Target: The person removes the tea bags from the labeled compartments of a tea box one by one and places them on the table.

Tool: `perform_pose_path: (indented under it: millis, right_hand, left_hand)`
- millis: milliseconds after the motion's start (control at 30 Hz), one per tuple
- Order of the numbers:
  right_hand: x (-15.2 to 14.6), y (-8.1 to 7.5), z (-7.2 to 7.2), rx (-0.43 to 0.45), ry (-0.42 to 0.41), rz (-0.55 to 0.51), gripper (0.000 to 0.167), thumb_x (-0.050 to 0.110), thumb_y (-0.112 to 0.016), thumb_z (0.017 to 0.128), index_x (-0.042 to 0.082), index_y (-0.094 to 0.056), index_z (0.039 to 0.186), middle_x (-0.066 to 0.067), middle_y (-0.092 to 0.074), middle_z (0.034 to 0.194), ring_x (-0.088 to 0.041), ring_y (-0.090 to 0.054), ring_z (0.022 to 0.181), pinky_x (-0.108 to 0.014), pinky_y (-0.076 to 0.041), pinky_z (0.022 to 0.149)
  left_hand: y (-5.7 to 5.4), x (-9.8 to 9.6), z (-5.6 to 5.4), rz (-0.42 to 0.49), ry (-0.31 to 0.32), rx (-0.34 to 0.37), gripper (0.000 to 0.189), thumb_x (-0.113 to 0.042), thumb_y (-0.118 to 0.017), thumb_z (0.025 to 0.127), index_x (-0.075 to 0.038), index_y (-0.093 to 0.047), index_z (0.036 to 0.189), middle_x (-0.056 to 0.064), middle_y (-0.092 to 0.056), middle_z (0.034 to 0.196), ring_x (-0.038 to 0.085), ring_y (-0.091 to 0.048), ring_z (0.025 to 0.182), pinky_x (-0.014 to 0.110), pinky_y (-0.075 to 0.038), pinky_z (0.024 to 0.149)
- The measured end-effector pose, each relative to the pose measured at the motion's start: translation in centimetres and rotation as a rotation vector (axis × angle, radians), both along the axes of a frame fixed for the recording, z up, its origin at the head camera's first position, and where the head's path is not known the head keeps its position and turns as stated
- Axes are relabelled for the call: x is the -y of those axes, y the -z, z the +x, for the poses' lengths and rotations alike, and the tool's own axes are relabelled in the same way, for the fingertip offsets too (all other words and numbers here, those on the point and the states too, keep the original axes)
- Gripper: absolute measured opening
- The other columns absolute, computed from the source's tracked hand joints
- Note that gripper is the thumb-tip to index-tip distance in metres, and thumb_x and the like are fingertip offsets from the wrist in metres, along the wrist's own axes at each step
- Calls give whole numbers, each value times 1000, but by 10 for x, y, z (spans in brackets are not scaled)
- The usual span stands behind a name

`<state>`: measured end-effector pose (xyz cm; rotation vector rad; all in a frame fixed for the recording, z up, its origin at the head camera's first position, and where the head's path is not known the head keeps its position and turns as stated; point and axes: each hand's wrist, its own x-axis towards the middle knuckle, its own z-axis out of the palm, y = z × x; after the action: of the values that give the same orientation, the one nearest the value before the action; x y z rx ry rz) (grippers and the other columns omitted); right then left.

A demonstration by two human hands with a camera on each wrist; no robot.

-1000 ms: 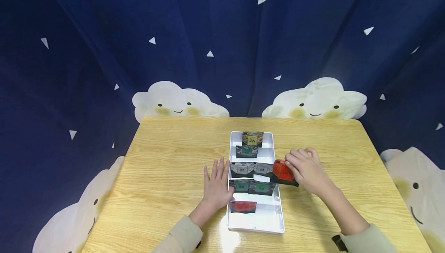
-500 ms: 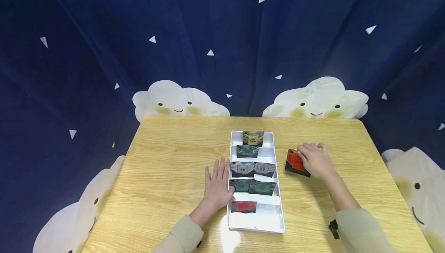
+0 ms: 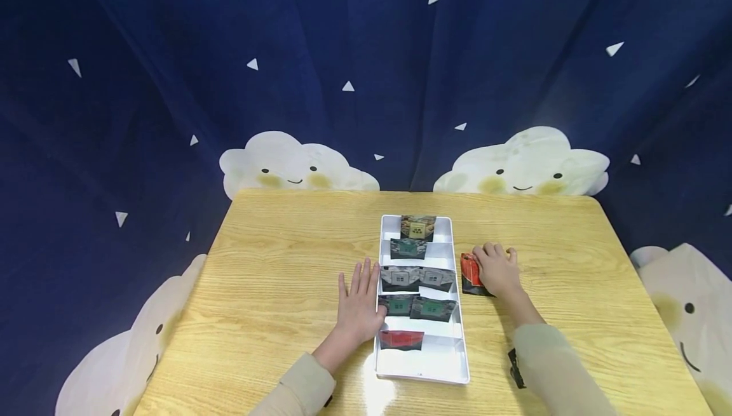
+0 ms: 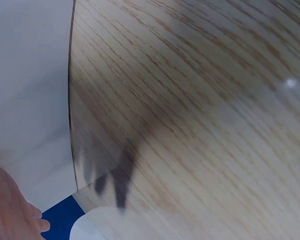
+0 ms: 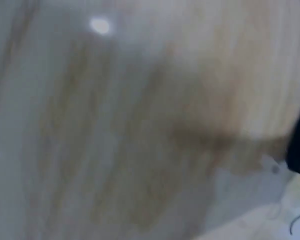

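Beside the white tray (image 3: 421, 365), right grip (image 3: 499, 271) holding red-black packet (image 3: 469, 272); left grip (image 3: 358, 312) — spread wide

The worktop (image 3: 286, 263) has a smooth wood-grain surface with a glossy finish that reflects a bright light patch. The tray (image 3: 420, 367) appears to be smooth plastic. The red packet (image 3: 470, 271) has a printed face; film or paper cannot be distinguished. The curtain (image 3: 320, 41) and sleeves (image 3: 551, 365) are matt cloth.

Curtained nook, room type unclear; cloud-print curtain (image 3: 366, 41), wood-grain table (image 3: 286, 257)
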<state>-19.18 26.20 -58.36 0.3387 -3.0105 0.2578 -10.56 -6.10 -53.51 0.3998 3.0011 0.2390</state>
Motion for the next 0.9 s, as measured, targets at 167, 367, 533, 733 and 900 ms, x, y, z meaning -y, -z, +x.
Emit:
perform_pose_path:
  millis: [167,367,533,733,900]
  right_hand:
    - [10,13,1,-1,90,-61,18,25,-36,97,14,-50,103,-11,-46,99,-35,-42,102,-62,-18,92]
    - [19,19,0,22,166,-106,21,26,-33,98,13,-48,104,-13,-42,100,-36,-39,103,-61,-16,91]
    - [24,19,0,37,183,-108,20,26,-32,99,14,-47,104,-14,-39,100,-37,-37,104,-62,-15,92]
    - [25,20,0,38,199,-114,22,30,-32,98,15,-46,108,-14,-39,105,-37,-35,106,-62,-13,93]
    - [24,18,0,56,207,-108,25,30,-34,98,16,-46,115,-15,-38,111,-37,-34,108,-63,-13,93]
  left_hand:
    - [1,0,0,6,-6,-1,80,-36,-45,84,-11,-5,148,9,-3,154,27,-2,140,54,2,108]
    - [0,0,0,23,-4,-12,78,-35,-45,84,-10,-8,148,10,-5,153,29,-5,140,55,0,108]
    - [-1,0,1,26,0,-14,78,-35,-44,84,-9,-8,148,11,-6,153,30,-7,139,56,-1,107]
    - [-1,0,1,17,2,-12,78,-35,-44,84,-9,-8,148,11,-6,153,30,-7,139,56,-1,107]
    - [-1,0,1,21,3,-8,78,-36,-44,84,-10,-6,148,11,-5,153,30,-6,140,56,-1,107]
